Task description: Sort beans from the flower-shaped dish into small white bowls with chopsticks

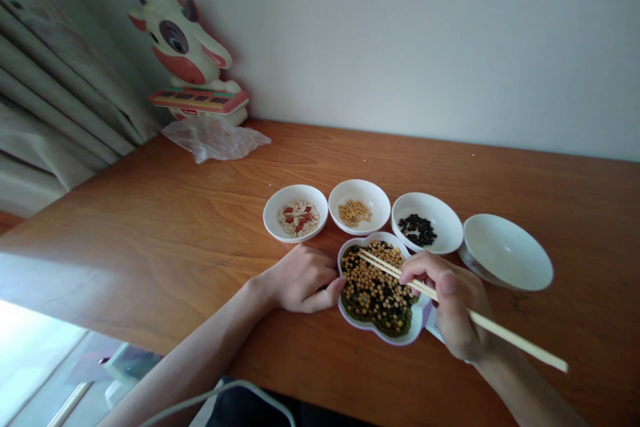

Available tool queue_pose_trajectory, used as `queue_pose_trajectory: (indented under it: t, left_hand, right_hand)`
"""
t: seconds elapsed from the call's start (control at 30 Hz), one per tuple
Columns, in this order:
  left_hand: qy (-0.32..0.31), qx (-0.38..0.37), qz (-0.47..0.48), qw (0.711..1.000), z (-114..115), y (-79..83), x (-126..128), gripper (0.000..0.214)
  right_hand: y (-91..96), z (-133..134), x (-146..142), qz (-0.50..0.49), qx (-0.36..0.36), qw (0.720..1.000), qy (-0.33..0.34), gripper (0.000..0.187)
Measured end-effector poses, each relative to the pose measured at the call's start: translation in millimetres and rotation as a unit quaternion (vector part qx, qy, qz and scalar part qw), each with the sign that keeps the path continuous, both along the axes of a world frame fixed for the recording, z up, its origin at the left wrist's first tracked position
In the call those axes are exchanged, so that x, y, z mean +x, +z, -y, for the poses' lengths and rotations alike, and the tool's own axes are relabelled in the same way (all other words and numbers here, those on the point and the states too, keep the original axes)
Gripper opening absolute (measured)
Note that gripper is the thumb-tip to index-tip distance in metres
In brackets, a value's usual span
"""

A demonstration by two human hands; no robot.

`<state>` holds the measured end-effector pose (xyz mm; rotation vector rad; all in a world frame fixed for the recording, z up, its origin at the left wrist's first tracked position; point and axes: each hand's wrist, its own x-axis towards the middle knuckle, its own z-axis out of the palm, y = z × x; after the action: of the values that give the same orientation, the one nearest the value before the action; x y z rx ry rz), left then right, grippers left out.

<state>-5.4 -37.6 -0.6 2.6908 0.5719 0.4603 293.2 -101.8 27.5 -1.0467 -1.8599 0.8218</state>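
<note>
1. Gripping a pair of pale wooden chopsticks (517, 339) in the right hand (457, 300), with thumb and fingers closed around the shafts and the thick ends slanting out to the right, toward the near edge of the tabletop (200, 213).
2. Pointing the tips down at the beans in the far left part of a lobed, lilac-rimmed tray (419, 323); too small to tell whether pinching one.
3. Resting the left hand (305, 280) on the tabletop with fingers partly curled, touching the tray's left rim with thumb and forefinger; impossible to tell whether pinching it.
4. Lying near the near edge, in front of the bowls: the tray, filled with mixed yellow, black and green beans.
5. Set side by side between tray and far edge, left to right: a white bowl (273, 215) of pale and red seeds, a second bowl (377, 198) of yellow beans, a third bowl (441, 215) of black beans, and a larger fourth bowl (505, 247).
6. Standing at the far left corner: a cow-shaped toy keyboard (185, 67), with a crumpled clear bag (215, 139) just before it.
7. Hanging along the left edge: a pale curtain (45, 113).
8. Looping below the near edge: a white cable (245, 384).
</note>
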Motion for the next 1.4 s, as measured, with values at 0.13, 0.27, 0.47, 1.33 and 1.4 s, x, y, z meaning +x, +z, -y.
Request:
queue_pose_trajectory:
  t: [0.13, 0.27, 0.47, 1.33, 1.4]
  left_hand:
    - [-0.002, 0.000, -0.001, 1.000, 0, 0.2, 0, 0.054]
    - [-0.002, -0.001, 0.000, 1.000, 0, 1.7, 0, 0.054]
    - [-0.003, -0.002, 0.005, 1.000, 0, 2.6, 0, 0.054]
    - [-0.002, -0.003, 0.010, 1.000, 0, 1.1, 1, 0.053]
    - [0.000, -0.004, 0.008, 1.000, 0, 1.3, 0, 0.053]
  right_hand:
    - [-3.7, 0, 1, 0.007, 0.002, 1.000, -0.001, 0.060]
    - [-4.0, 0, 2, 0.017, 0.007, 1.000, -0.004, 0.059]
    - [1.9, 0, -1, -0.001, 0.017, 1.000, -0.007, 0.053]
    - [-8.8, -5, -1, -0.094, 0.116, 0.982, -0.114, 0.059]
    - [-8.7, -4, -1, -0.090, 0.109, 0.984, -0.109, 0.058]
